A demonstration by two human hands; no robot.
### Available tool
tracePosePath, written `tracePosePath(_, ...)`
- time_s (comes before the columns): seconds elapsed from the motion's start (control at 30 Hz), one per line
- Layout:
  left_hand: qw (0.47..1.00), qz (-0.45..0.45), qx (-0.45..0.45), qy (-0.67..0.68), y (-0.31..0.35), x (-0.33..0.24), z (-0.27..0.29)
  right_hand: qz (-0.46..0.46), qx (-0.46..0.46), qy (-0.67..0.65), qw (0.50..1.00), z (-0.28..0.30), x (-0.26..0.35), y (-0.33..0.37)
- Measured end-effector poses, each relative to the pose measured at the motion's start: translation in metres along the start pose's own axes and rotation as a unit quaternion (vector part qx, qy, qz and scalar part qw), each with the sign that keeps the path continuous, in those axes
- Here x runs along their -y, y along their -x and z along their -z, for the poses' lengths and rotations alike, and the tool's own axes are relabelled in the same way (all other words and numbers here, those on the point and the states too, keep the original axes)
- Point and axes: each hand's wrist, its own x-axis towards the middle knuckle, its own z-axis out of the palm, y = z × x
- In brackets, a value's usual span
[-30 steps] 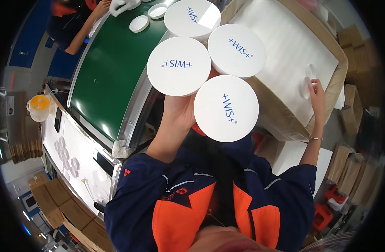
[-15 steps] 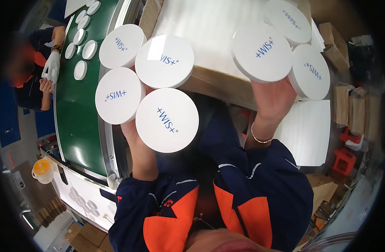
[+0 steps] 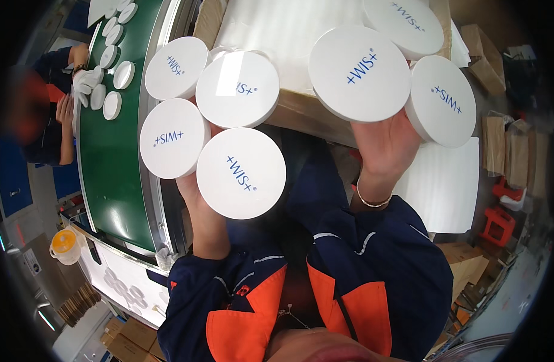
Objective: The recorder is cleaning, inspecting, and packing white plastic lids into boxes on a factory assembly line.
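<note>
Several white round lids with blue printing rest side by side over my left hand, which supports them from below. Its fingers are mostly hidden under them. My right hand is raised palm up on the other side, carrying three more white lids of the same kind. They fan out around it, the largest-looking one tilted toward me, and its fingers are mostly covered too. Both hands are in front of a cardboard box with a white sheet inside.
On the left runs a green conveyor belt carrying several white caps. A co-worker's gloved hand reaches over its far edge. A white foam sheet stands at right, near red plastic stools. A yellow-lidded jug is at lower left.
My right hand's lids have shifted a little left, and the front one looks bigger. The co-worker's gloved hand has moved onto the belt's edge by the caps. My left hand stays nearly still.
</note>
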Motion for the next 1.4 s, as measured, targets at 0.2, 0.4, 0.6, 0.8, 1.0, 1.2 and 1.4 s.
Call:
tracePosePath(0.2, 0.993, 0.010, -0.078, 0.085, 0.004, 0.000, -0.005, 0.000, -0.035, 0.061, 0.998, -0.013, -0.007, 0.005)
tracePosePath(0.4, 0.998, -0.042, -0.053, 0.017, 0.008, -0.001, -0.002, -0.004, -0.038, 0.063, 0.997, -0.014, -0.007, 0.011)
tracePosePath(0.6, 0.997, -0.002, -0.024, 0.070, 0.008, -0.003, -0.004, -0.025, -0.018, -0.075, 0.997, -0.023, -0.017, 0.018)
tracePosePath(0.8, 0.990, -0.002, -0.057, 0.129, 0.008, -0.001, -0.007, -0.027, 0.109, 0.079, 0.991, 0.000, -0.014, 0.018)
tracePosePath(1.0, 0.974, -0.128, -0.135, -0.132, 0.022, 0.002, -0.022, 0.112, -0.097, 0.525, 0.838, 0.033, 0.039, -0.039)
tracePosePath(1.2, 0.996, -0.074, -0.051, 0.018, 0.024, 0.005, -0.044, -0.107, 0.056, 0.989, 0.086, 0.089, 0.121, -0.095)
tracePosePath(1.4, 0.977, 0.013, -0.028, 0.209, 0.036, -0.002, -0.042, -0.152, 0.052, 0.982, 0.095, 0.094, 0.148, -0.083)
